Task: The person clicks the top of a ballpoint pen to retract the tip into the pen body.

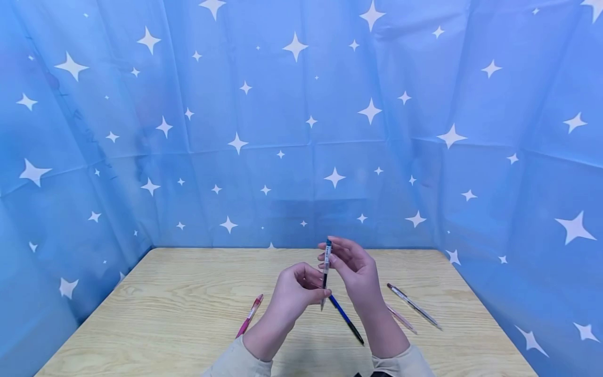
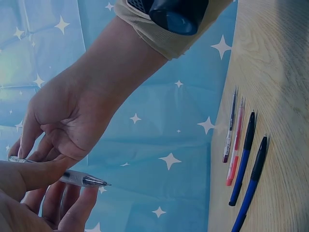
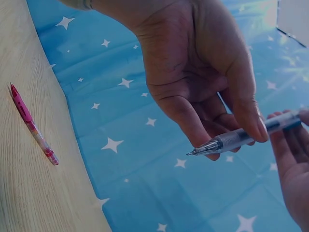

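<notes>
A clear-barrelled pen (image 1: 325, 275) with a blue-green top end and a white label is held upright above the table between both hands. My left hand (image 1: 290, 294) pinches its lower part between thumb and fingers. At the upper part, my right hand (image 1: 361, 276) grips the barrel with thumb and fingertips. In the right wrist view the pen's metal point (image 3: 195, 152) sticks out bare beyond the left fingers. The left wrist view shows the same pen (image 2: 77, 178) pointing away from the right hand (image 2: 72, 116).
A pink pen (image 1: 249, 316) lies left on the wooden table (image 1: 188, 293). Beneath the hands is a blue pen (image 1: 346, 320); the left wrist view shows a second blue pen (image 2: 251, 186). A pinkish pen (image 1: 401, 318) and a clear pen (image 1: 414, 306) lie right. Starry blue cloth (image 1: 301, 173) surrounds the table.
</notes>
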`<action>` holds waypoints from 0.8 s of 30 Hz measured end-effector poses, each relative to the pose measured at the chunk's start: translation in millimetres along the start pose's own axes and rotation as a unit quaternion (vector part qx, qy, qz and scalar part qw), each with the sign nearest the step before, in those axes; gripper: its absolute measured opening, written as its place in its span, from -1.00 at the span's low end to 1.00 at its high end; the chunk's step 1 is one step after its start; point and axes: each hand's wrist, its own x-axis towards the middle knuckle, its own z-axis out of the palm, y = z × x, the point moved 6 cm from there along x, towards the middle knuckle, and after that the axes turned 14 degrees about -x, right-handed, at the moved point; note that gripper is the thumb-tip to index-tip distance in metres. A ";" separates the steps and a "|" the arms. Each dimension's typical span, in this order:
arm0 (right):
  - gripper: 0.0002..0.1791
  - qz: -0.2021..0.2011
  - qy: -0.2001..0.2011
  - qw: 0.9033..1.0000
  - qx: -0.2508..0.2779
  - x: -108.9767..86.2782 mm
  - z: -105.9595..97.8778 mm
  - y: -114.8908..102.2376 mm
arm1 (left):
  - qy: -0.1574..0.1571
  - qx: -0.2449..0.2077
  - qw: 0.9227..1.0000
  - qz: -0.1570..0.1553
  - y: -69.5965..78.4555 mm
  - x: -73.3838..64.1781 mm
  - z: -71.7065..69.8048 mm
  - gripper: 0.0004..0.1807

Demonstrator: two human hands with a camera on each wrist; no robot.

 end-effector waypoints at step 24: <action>-0.56 0.028 -0.010 0.999 0.016 6.4 8.8 7.2 | -0.038 0.093 0.995 0.024 8.8 4.6 -20.9 -0.73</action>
